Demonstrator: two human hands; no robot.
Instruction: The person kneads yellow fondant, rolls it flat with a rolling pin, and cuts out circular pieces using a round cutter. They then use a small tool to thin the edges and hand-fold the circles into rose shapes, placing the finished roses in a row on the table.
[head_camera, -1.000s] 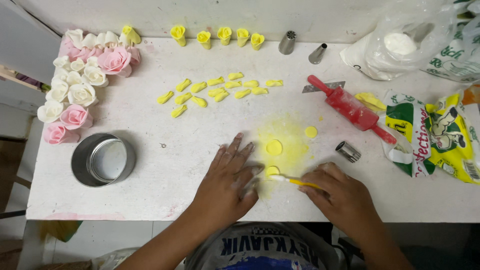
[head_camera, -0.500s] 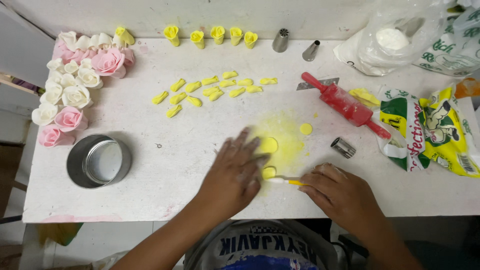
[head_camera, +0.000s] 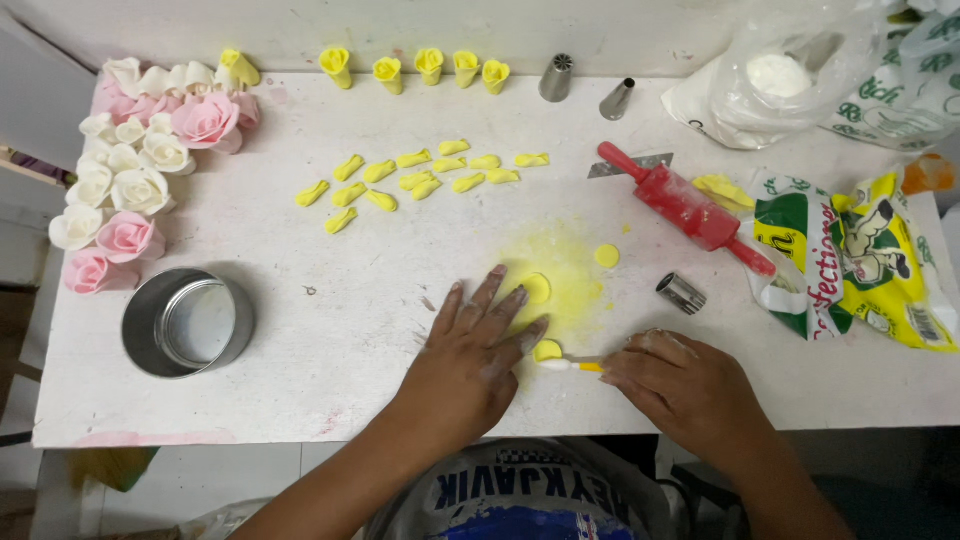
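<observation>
Slid slightly toward the small, flat, soft yellow disc (head_camera: 547, 350) at the table's (head_camera: 300, 380) near edge: left hand (head_camera: 470, 350), fingers spread flat, fingertip touching it. Right hand (head_camera: 685, 385) clamped on thin ball-tipped tool (head_camera: 570, 366), tip against disc. Beyond, powdery yellow smudge (head_camera: 565, 275), two more discs, glossy red rolling pin (head_camera: 685, 208).

Yellow discs (head_camera: 536, 288), red rolling pin (head_camera: 686, 208), pink and white roses (head_camera: 130, 180), white table (head_camera: 300, 300)

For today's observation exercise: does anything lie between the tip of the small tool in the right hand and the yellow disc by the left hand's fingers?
Nothing visible does. The tool in the right hand has its tip right at the yellow disc, beside the left hand.
</observation>
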